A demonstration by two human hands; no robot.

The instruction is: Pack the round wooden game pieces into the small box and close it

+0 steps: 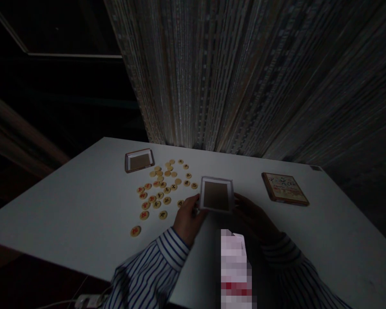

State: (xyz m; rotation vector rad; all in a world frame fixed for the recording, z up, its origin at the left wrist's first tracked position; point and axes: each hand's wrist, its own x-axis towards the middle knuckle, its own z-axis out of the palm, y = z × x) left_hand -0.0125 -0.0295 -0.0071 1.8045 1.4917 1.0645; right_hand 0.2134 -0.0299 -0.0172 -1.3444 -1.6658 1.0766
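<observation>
An open, shallow box with a brown inside and pale rim is held up between my two hands over the white table. My left hand grips its left side, fingers closed on the edge. On the right side, my right hand holds the other edge; that hand is dim. Left of the box lie several round wooden chess pieces, some face up with red or black characters, some showing plain backs. One red-marked piece lies apart, nearest the front edge.
A second open box rests at the back left of the white table. A flat box with a printed cover lies to the right. Behind hangs a striped curtain. A pixelated object is at front centre.
</observation>
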